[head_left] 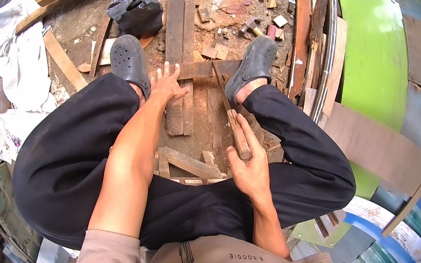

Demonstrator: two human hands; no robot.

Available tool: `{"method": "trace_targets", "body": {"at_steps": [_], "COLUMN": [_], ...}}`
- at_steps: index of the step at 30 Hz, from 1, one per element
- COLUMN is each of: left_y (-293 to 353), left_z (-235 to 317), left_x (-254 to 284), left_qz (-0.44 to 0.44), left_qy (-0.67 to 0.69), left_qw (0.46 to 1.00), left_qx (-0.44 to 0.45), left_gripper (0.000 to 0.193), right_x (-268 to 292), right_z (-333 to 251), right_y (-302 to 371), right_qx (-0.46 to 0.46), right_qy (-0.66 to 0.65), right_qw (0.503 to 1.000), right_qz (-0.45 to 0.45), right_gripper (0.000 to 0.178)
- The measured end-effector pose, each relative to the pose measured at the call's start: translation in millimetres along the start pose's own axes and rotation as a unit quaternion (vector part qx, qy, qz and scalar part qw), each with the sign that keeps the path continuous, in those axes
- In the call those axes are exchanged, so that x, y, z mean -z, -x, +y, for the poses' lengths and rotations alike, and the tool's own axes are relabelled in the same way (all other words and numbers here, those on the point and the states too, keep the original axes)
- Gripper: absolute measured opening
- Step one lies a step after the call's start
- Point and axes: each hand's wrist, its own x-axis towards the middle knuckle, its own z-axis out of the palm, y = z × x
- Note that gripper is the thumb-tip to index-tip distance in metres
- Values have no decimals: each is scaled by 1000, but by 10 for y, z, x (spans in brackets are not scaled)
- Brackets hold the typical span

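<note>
Head view showed the person crouched over a dirt floor littered with offcuts. Right hand had its grip wrapped on the wooden handle of a handsaw, blade running forward across a dark crosswise plank between the two feet. Left hand lay flat, fingers spread, pressing the plank's left end. Plank looked stiff, dry, fairly light, likely to shift unless pinned; best held near the cut and clear of the blade. Saw blade looked thin and springy, best held by the handle only. Dark clogs bracketed the work closely. Nearby: a hammer beyond the right foot, black plastic bag toward the far side, stacked boards and green panel crowding the right.
</note>
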Motion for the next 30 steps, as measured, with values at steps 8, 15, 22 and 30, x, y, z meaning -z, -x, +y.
{"method": "trace_targets", "body": {"at_steps": [8, 15, 22, 30], "left_y": [19, 63, -29, -47], "left_z": [58, -36, -30, 43], "left_x": [-81, -94, -102, -71], "left_qz": [-11, 15, 11, -2], "left_qy": [-3, -6, -14, -16], "left_qw": [1000, 1000, 1000, 1000], "left_qx": [-8, 0, -12, -8], "left_gripper": [102, 103, 104, 104], "right_x": [-125, -88, -144, -162], "right_z": [280, 150, 304, 390], "right_y": [-468, 44, -363, -551], "right_qx": [-18, 25, -14, -83], "right_qy": [15, 21, 10, -48], "right_qw": [1000, 999, 1000, 995], "right_qz": [8, 1, 10, 5], "right_gripper": [69, 69, 70, 69]}}
